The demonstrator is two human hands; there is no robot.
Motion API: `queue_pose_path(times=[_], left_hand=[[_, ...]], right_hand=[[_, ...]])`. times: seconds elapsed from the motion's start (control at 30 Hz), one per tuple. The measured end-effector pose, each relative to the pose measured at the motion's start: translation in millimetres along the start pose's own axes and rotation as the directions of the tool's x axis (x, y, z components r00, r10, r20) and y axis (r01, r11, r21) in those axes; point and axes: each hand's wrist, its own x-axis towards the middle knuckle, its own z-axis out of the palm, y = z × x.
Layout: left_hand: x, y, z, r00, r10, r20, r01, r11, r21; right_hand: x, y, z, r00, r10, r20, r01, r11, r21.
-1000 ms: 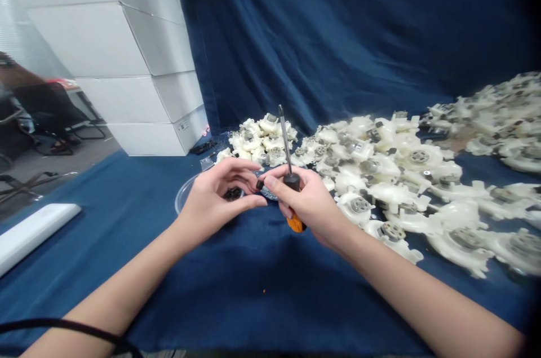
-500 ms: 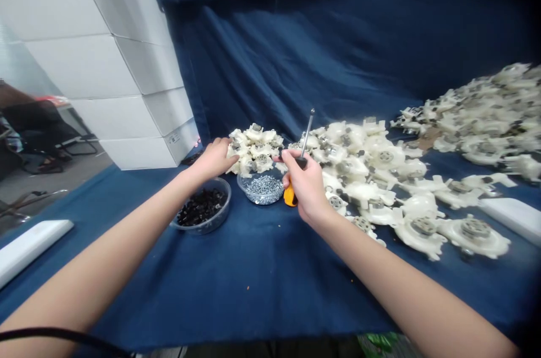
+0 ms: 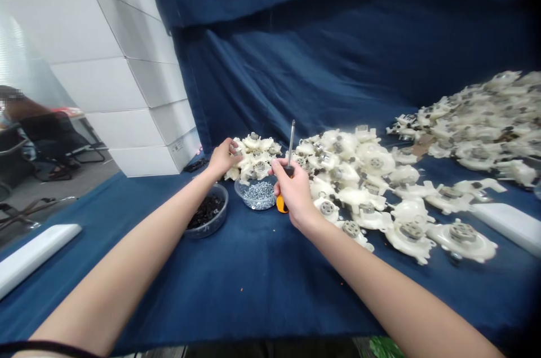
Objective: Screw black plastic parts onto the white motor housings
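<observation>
My right hand [image 3: 293, 189] is closed around a screwdriver [image 3: 291, 141]. Its metal shaft points up, and the orange and black handle shows below my fingers. At the left edge of a small heap of white plastic housings [image 3: 260, 166], my left hand [image 3: 224, 158] has its fingers curled on one housing, partly hiding it. Just in front of that heap stands a clear bowl of silver screws [image 3: 257, 194]. A clear bowl of small black parts [image 3: 209, 214] sits under my left forearm, which covers part of it.
A larger pile of white housings [image 3: 359, 172] spreads to the right, with another heap [image 3: 486, 121] behind it. White boxes [image 3: 139, 132] are stacked at the back left. White bars [image 3: 38, 251] lie at both sides. A person sits in the left background.
My left fingers have curled at the heap's edge, where they were stretched over it before. The screwdriver stands more upright in my right hand. The view has shifted slightly.
</observation>
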Motion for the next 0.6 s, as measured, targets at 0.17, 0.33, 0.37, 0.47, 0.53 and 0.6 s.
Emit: queue_pose_path(times=[0.17,0.33,0.37,0.47,0.53,0.6], left_hand=[[-7.0,18.0,-17.8,0.991,0.109,-0.075,-0.115,0.989,-0.088],[-50.4,52.2,-40.8,0.971,0.194,-0.140,-0.229,0.920,-0.317],[-65.6,59.3,-42.3,0.972,0.191,-0.138,-0.233,0.863,-0.449],[-116.3,76.0,-38.8,0.997,0.078,-0.021,-0.064,0.601,-0.797],[-145.9,81.2,-31.9,0.996,0.054,0.071,0.038,0.470,-0.882],[-166.2,81.8,-24.0,0.981,0.067,0.184,0.151,0.343,-0.927]], right_hand=[[1.8,0.5,-2.0,1.000,0.003,-0.014,-0.003,1.000,-0.008],[1.7,-1.7,-2.4,1.000,0.000,-0.014,-0.001,1.000,-0.020],[1.3,-1.8,-2.1,1.000,-0.006,-0.010,0.006,1.000,-0.026],[0.3,-1.9,-1.0,1.000,-0.009,0.025,0.010,1.000,-0.025],[0.0,-2.8,-0.5,0.998,-0.003,0.057,0.004,1.000,-0.017],[-0.4,-5.3,-0.5,0.996,0.006,0.091,-0.003,1.000,-0.026]])
